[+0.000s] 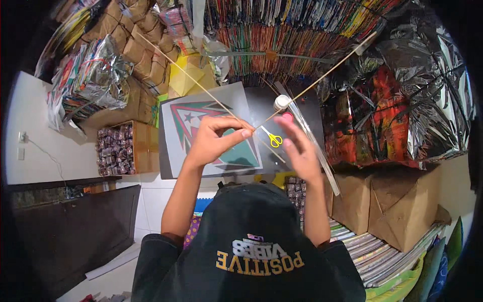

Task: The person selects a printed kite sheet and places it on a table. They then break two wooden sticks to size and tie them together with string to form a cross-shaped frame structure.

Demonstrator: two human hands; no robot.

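Observation:
My left hand (221, 141) pinches two thin bamboo sticks where they cross, thumb against forefinger. One bamboo stick (181, 69) slants up to the far left; the other bamboo stick (327, 74) slants up to the far right. My right hand (304, 153) is just right of the crossing, fingers apart and slightly blurred, with nothing visible in it. Beneath the hands lies a pale sheet with a red, green and grey star design (188, 118), on a dark tabletop (269, 95). Yellow-handled scissors (274, 140) lie between the hands. A white-topped spool or jar (283, 102) stands beyond them.
Long pale strips (322, 166) lie along the table's right side. Tied stacks of colourful folded sheets (271, 50) line the back. Black plastic-wrapped bundles (402, 100) and cardboard boxes (402, 201) stand at right. At left are brown paper packages (146, 55) and an open box of small packets (116, 148).

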